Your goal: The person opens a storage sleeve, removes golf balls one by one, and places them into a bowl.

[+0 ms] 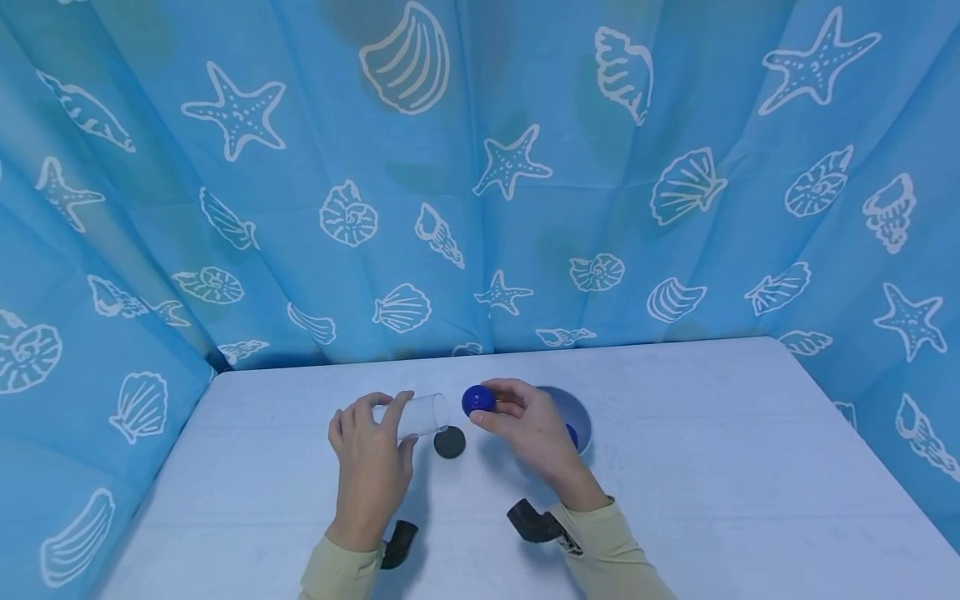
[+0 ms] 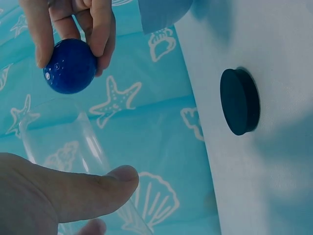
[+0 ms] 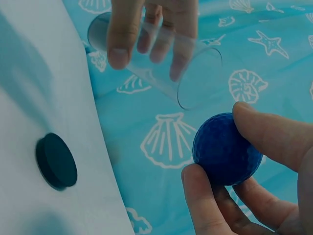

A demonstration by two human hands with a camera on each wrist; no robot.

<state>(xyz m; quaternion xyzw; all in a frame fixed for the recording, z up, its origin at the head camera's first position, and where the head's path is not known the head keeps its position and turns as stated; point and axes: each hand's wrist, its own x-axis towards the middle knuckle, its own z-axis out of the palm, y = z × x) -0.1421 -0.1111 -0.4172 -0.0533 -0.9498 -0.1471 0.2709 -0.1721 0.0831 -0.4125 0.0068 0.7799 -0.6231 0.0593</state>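
My left hand (image 1: 372,458) grips a clear cylindrical container (image 1: 422,417), tilted on its side above the table with its open mouth toward the right. In the right wrist view the container (image 3: 195,73) looks see-through, with nothing visible inside. Between the thumb and fingers of my right hand (image 1: 536,429) is a blue golf ball (image 3: 228,149), dimpled and shiny. The ball sits just outside the container's mouth, apart from it. Below them a round black lid (image 1: 450,442) lies flat on the table.
Behind my right hand stands a grey-blue bowl (image 1: 576,408) with another blue ball (image 1: 572,435) partly visible in it. A white cloth covers the table (image 1: 712,467). A blue curtain (image 1: 465,183) with shell and starfish prints hangs behind. Black camera mounts (image 1: 534,523) sit at both wrists.
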